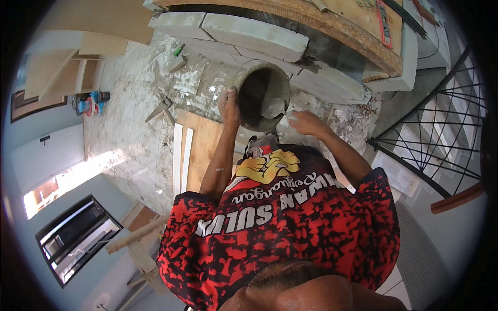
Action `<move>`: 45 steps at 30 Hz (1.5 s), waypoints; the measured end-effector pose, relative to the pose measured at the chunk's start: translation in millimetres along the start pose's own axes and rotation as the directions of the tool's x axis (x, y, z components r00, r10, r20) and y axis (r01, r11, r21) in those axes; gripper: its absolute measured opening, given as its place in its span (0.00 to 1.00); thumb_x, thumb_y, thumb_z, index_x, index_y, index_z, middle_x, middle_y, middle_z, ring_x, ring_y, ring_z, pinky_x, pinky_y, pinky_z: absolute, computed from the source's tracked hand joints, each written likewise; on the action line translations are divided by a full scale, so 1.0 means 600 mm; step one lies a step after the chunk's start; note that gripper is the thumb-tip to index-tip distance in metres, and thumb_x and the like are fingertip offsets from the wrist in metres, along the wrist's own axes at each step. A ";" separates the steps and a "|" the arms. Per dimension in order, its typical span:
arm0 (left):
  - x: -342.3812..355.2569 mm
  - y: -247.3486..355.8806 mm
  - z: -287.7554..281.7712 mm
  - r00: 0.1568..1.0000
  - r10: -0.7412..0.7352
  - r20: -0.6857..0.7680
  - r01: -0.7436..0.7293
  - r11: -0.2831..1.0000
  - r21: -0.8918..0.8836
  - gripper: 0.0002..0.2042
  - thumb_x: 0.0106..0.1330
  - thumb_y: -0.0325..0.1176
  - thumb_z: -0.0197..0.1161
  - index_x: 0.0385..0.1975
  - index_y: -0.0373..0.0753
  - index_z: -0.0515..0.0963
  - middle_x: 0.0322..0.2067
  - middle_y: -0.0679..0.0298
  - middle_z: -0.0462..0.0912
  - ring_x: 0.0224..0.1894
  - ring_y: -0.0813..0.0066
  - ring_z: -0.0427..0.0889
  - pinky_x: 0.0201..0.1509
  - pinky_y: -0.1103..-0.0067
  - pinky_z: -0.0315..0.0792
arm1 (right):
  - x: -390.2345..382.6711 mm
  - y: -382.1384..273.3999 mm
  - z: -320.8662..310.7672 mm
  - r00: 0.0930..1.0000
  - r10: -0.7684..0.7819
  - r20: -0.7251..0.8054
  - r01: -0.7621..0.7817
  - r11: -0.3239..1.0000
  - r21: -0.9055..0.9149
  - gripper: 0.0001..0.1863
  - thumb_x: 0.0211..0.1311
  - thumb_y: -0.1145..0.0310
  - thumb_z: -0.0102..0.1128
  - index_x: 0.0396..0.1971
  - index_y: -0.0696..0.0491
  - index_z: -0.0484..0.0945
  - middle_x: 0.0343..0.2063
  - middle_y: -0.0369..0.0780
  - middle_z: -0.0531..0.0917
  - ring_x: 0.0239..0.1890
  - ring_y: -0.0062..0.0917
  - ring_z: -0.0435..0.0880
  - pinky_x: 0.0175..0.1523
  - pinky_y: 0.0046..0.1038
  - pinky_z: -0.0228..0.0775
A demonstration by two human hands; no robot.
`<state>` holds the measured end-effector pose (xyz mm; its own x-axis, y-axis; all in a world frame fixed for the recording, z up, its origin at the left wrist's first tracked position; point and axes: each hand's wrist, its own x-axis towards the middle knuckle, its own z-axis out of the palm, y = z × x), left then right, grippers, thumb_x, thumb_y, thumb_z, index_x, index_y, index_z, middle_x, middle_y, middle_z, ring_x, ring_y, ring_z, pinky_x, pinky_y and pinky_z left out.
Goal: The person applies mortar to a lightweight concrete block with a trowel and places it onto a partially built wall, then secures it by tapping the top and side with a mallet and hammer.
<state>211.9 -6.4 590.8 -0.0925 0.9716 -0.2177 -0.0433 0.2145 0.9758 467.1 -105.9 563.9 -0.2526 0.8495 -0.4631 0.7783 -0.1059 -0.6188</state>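
A mortar-stained dark bucket (250,98) is tilted in front of me, with its open mouth facing me. My left hand (229,107) is closed on the bucket's left rim, thumb on the inner side. My right hand (307,123) is closed at the bucket's right edge, gripping what looks like a trowel (273,107). Its pale grey blade is inside the bucket, against the lower right of the opening. The handle is mostly hidden by my fingers. The bucket's bottom is dark, so how much it holds cannot be made out.
Beyond the bucket stands a low wall of pale blocks (254,35), under a wooden board (358,39) bearing a red spirit level (384,25). A handsaw (158,111) and a green-handled tool (179,50) lie on the stained floor, left. Plywood (202,147) lies nearer; a black metal railing (412,108) stands right.
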 end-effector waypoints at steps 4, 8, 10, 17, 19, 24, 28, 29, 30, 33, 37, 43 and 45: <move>-0.016 -0.010 0.034 0.998 0.016 -0.059 -0.014 0.999 0.030 0.14 0.69 0.40 0.52 0.29 0.35 0.76 0.25 0.72 0.73 0.27 0.85 0.67 0.31 0.84 0.63 | -0.015 0.009 -0.083 0.977 -0.187 -0.102 0.157 0.955 -0.254 0.18 0.60 0.62 0.50 0.46 0.56 0.72 0.36 0.51 0.77 0.38 0.47 0.80 0.41 0.44 0.72; -0.041 -0.006 0.088 0.991 0.098 -0.087 -0.082 0.981 0.174 0.14 0.69 0.40 0.51 0.27 0.37 0.75 0.23 0.74 0.69 0.25 0.86 0.63 0.28 0.84 0.59 | -0.001 0.035 -0.137 0.903 -0.354 -0.242 0.243 0.887 -0.393 0.14 0.58 0.68 0.50 0.43 0.55 0.73 0.38 0.49 0.75 0.38 0.45 0.79 0.40 0.45 0.72; -0.065 0.024 0.131 0.983 0.133 -0.130 -0.092 0.955 0.281 0.16 0.69 0.42 0.51 0.22 0.36 0.71 0.20 0.74 0.65 0.25 0.85 0.60 0.27 0.83 0.56 | 0.001 0.052 -0.160 0.876 -0.430 -0.220 0.273 0.817 -0.508 0.12 0.56 0.71 0.51 0.41 0.56 0.72 0.40 0.50 0.74 0.37 0.43 0.79 0.40 0.45 0.72; -0.112 0.008 0.202 0.974 0.077 -0.212 -0.042 0.986 0.162 0.18 0.68 0.43 0.52 0.25 0.33 0.75 0.20 0.74 0.65 0.25 0.84 0.60 0.27 0.81 0.57 | -0.028 0.115 -0.199 0.953 -0.304 -0.007 0.266 0.844 -0.467 0.13 0.53 0.72 0.52 0.40 0.60 0.69 0.39 0.52 0.73 0.35 0.46 0.79 0.40 0.45 0.72; -0.122 -0.003 0.227 0.965 0.092 -0.246 -0.064 0.991 0.119 0.17 0.68 0.43 0.52 0.27 0.33 0.76 0.20 0.74 0.66 0.25 0.84 0.60 0.27 0.82 0.57 | -0.042 0.126 -0.219 0.967 -0.236 0.095 0.254 0.897 -0.362 0.14 0.53 0.73 0.52 0.41 0.59 0.67 0.36 0.53 0.72 0.36 0.49 0.78 0.39 0.46 0.71; -0.151 0.006 0.279 0.968 0.038 -0.249 0.021 0.973 0.230 0.18 0.68 0.43 0.52 0.30 0.32 0.77 0.22 0.71 0.69 0.26 0.82 0.63 0.28 0.81 0.59 | -0.057 0.179 -0.207 0.960 -0.278 -0.032 0.229 0.847 -0.480 0.14 0.52 0.71 0.55 0.38 0.60 0.68 0.36 0.53 0.75 0.35 0.49 0.80 0.38 0.43 0.73; -0.161 0.002 0.320 0.960 0.129 -0.248 -0.043 0.945 0.326 0.19 0.68 0.43 0.51 0.32 0.30 0.77 0.22 0.68 0.72 0.26 0.78 0.66 0.30 0.77 0.62 | -0.054 0.184 -0.191 0.953 -0.269 -0.142 0.154 0.828 -0.539 0.11 0.53 0.70 0.52 0.35 0.59 0.74 0.35 0.51 0.78 0.33 0.45 0.82 0.36 0.38 0.75; -0.160 -0.004 0.331 0.955 0.149 -0.255 -0.057 0.939 0.338 0.19 0.68 0.43 0.50 0.33 0.29 0.77 0.22 0.67 0.72 0.26 0.77 0.66 0.31 0.76 0.63 | -0.055 0.187 -0.182 0.949 -0.285 -0.135 0.161 0.805 -0.571 0.10 0.54 0.71 0.50 0.34 0.59 0.74 0.33 0.50 0.78 0.32 0.45 0.81 0.36 0.39 0.75; -0.161 -0.008 0.343 0.954 0.137 -0.267 -0.041 0.940 0.338 0.19 0.68 0.43 0.49 0.34 0.29 0.76 0.22 0.63 0.73 0.27 0.74 0.67 0.32 0.74 0.63 | -0.056 0.187 -0.170 0.945 -0.300 -0.128 0.167 0.781 -0.602 0.09 0.54 0.72 0.48 0.33 0.59 0.74 0.31 0.49 0.78 0.31 0.44 0.81 0.35 0.40 0.75; -0.157 -0.031 0.359 0.946 0.151 -0.285 -0.090 0.972 0.216 0.19 0.68 0.44 0.49 0.35 0.29 0.76 0.23 0.61 0.73 0.27 0.73 0.68 0.33 0.74 0.64 | -0.078 0.187 -0.164 0.952 -0.306 -0.029 0.237 0.789 -0.567 0.08 0.53 0.73 0.49 0.31 0.59 0.75 0.26 0.48 0.79 0.30 0.43 0.82 0.35 0.39 0.75; -0.163 -0.037 0.364 0.950 0.139 -0.280 -0.062 0.961 0.268 0.17 0.69 0.40 0.48 0.23 0.33 0.70 0.22 0.69 0.67 0.28 0.80 0.62 0.32 0.79 0.61 | -0.108 0.178 -0.194 0.925 -0.320 0.207 0.381 0.785 -0.488 0.09 0.48 0.73 0.53 0.30 0.59 0.77 0.25 0.49 0.81 0.31 0.40 0.83 0.34 0.36 0.75; -0.151 -0.094 0.346 0.952 -0.012 -0.306 -0.024 0.993 -0.112 0.13 0.69 0.38 0.50 0.30 0.34 0.75 0.28 0.67 0.74 0.32 0.78 0.69 0.37 0.79 0.65 | -0.098 0.219 -0.248 0.935 -0.113 0.336 0.077 0.990 0.119 0.15 0.49 0.65 0.60 0.36 0.57 0.80 0.26 0.46 0.82 0.26 0.30 0.82 0.33 0.32 0.74; -0.137 -0.116 0.342 0.946 -0.034 -0.323 -0.027 0.983 -0.181 0.13 0.69 0.36 0.49 0.30 0.33 0.76 0.29 0.66 0.75 0.32 0.77 0.71 0.37 0.79 0.67 | -0.092 0.249 -0.246 0.932 -0.019 0.361 -0.078 0.964 0.253 0.17 0.50 0.62 0.62 0.38 0.57 0.80 0.25 0.43 0.82 0.24 0.25 0.80 0.32 0.30 0.73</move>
<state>426.7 -80.6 545.0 -0.4071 0.8796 -0.2460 -0.2204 0.1667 0.9611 682.1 -92.1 590.5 -0.4581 0.6072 -0.6492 0.6248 -0.2995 -0.7211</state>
